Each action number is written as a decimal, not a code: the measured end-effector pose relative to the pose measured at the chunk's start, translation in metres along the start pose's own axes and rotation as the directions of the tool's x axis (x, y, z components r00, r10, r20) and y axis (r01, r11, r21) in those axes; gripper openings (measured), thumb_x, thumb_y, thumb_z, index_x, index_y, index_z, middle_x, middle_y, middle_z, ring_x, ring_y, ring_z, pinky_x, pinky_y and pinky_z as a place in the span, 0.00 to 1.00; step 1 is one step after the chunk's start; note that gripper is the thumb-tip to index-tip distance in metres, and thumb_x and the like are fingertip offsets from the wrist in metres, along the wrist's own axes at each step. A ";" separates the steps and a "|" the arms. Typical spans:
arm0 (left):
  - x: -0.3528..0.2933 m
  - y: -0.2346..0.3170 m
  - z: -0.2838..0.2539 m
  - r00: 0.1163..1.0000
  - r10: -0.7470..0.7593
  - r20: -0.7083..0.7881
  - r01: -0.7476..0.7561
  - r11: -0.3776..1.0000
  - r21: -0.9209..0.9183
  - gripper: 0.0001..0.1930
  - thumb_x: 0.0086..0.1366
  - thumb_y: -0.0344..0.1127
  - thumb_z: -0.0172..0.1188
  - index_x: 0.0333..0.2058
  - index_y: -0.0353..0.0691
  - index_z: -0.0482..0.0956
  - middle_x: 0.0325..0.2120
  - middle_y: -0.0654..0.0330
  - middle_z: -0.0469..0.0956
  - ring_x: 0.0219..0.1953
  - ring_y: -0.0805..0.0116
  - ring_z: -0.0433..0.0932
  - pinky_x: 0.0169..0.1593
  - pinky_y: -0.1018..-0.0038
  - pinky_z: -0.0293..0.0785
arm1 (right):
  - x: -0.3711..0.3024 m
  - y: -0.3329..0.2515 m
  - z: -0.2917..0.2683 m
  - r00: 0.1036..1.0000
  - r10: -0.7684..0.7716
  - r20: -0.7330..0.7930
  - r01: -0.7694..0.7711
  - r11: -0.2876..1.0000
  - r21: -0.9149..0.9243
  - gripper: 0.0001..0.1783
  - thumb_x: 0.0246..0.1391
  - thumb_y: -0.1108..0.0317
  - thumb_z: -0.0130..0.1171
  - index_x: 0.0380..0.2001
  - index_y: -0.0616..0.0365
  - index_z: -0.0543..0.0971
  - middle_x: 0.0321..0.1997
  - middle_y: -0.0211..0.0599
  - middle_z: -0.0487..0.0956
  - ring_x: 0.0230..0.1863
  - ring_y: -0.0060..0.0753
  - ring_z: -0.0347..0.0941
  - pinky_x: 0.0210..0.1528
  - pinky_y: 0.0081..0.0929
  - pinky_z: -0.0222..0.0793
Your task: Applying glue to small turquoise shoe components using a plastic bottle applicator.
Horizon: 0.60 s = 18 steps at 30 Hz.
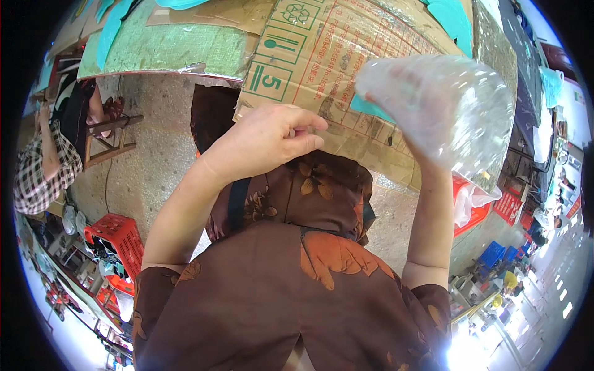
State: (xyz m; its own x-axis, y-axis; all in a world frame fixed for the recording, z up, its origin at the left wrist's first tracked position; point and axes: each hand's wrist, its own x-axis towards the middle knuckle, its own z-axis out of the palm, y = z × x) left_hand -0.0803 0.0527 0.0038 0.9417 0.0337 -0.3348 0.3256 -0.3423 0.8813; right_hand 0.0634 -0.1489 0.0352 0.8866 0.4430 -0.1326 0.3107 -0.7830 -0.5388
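Over the near edge of a flattened cardboard sheet (297, 80), my left hand (272, 137) hovers with bent fingers. A small gap parts its thumb from its index finger, and nothing shows between them. A large clear plastic bag (458, 105), smeared by motion, is raised over the cardboard's right side. My right hand (411, 133) is at the bag and seems closed on it, though the plastic covers most of the fingers. Beside that hand, a flat teal piece (370, 109) shows against the cardboard, partly hidden by the bag.
Teal pieces (448, 21) lie at the table's far side, next to a green work surface (173, 49). Red plastic crates (120, 241) stand on the floor on both sides. At left, a person in a checked shirt (46, 167) is near a wooden stool (111, 145).
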 end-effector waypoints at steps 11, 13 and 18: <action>0.006 0.008 -0.003 0.992 -0.084 0.090 0.110 0.935 -0.337 0.21 0.66 0.35 0.61 0.56 0.39 0.75 0.24 0.71 0.70 0.22 0.84 0.66 0.27 0.83 0.64 | -0.005 0.025 -0.016 0.982 -0.048 0.180 -0.067 0.809 0.583 0.31 0.47 0.57 0.74 0.49 0.65 0.76 0.45 0.38 0.80 0.44 0.30 0.76 0.51 0.29 0.70; 0.010 0.014 -0.002 0.992 -0.076 0.097 0.107 0.921 -0.374 0.22 0.66 0.35 0.60 0.58 0.38 0.73 0.23 0.72 0.69 0.21 0.84 0.65 0.26 0.84 0.62 | -0.005 0.031 -0.021 0.978 -0.068 0.199 -0.085 0.738 0.670 0.31 0.47 0.58 0.75 0.49 0.65 0.76 0.45 0.39 0.80 0.44 0.30 0.76 0.51 0.29 0.70; 0.013 0.022 -0.003 0.988 -0.100 0.117 0.147 0.834 -0.531 0.26 0.67 0.36 0.59 0.61 0.36 0.68 0.22 0.71 0.68 0.19 0.84 0.63 0.24 0.85 0.60 | 0.002 0.066 -0.015 0.966 -0.188 -0.176 0.201 0.978 0.054 0.28 0.46 0.66 0.75 0.48 0.64 0.75 0.45 0.38 0.80 0.46 0.29 0.76 0.51 0.28 0.71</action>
State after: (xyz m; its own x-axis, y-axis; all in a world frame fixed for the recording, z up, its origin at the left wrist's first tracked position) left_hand -0.0606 0.0485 0.0198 0.8879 -0.0418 -0.4581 0.4556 0.2181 0.8631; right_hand 0.0914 -0.2063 0.0115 0.8585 0.4986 0.1200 0.4633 -0.6537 -0.5984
